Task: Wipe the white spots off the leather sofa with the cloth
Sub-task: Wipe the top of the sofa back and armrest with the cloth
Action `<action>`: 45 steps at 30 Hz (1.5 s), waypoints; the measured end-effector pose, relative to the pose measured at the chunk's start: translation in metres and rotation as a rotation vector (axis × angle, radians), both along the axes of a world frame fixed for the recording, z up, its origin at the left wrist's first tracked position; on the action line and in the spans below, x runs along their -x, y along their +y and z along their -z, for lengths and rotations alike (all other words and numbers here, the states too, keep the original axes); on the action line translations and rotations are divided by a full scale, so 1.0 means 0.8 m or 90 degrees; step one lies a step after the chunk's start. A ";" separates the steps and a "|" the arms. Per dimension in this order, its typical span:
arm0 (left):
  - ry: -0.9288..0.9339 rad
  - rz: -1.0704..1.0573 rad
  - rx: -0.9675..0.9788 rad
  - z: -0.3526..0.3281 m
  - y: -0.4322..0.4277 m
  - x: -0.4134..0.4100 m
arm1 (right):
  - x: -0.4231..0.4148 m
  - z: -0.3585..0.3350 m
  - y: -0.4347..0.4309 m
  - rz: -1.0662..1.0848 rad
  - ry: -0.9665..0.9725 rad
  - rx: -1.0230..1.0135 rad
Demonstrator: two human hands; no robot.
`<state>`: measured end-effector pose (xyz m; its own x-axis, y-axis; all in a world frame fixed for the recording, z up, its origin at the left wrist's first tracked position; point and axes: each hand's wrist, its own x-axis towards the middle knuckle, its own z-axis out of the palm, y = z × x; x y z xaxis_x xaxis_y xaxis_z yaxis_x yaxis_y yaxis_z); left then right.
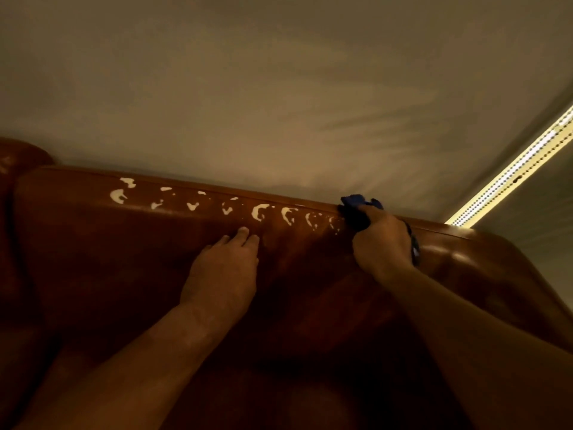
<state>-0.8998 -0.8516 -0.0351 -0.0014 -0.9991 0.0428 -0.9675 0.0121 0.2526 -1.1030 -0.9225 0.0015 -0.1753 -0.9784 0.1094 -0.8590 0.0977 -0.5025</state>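
While our right hand (383, 243) curls tightly round the bunched blue cloth (356, 202), fingers closed over it so that only a tuft of blue shows beyond the knuckles, it presses the cloth against the top edge of the brown leather sofa (124, 259) — on the rounded crest of the backrest, toward its right end. A dark band (415, 247) sits on that wrist. Just left of the cloth the white spots (259, 211) begin: first a few faint, broken flecks right beside the cloth, then bolder curved blotches in a row along the crest, the last two near the left corner of the backrest. Our left hand (224, 268) holds nothing; it lies flat on the front face of the backrest, fingers straight and close together, the fingertips just below the middle of the row and apart from the spots. Both forearms reach up from the lower edge of the view, well apart. To the right of the cloth the leather along the crest looks glossy, with a highlight near the right corner. Behind the sofa's top edge rises a plain pale wall (279, 88), dim and shadowed, and at its right side a lit strip (508, 172) with dotted lines runs diagonally upward from behind the sofa's right corner.
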 end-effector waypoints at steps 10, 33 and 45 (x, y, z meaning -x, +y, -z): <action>0.017 -0.010 0.000 -0.017 0.005 0.002 | -0.011 0.012 0.050 -0.093 -0.045 -0.017; 0.012 -0.062 0.051 -0.007 0.024 -0.044 | -0.083 0.002 0.040 -0.217 -0.105 0.046; 0.008 -0.125 0.034 0.006 0.030 -0.077 | -0.114 0.019 -0.014 -0.167 0.008 -0.011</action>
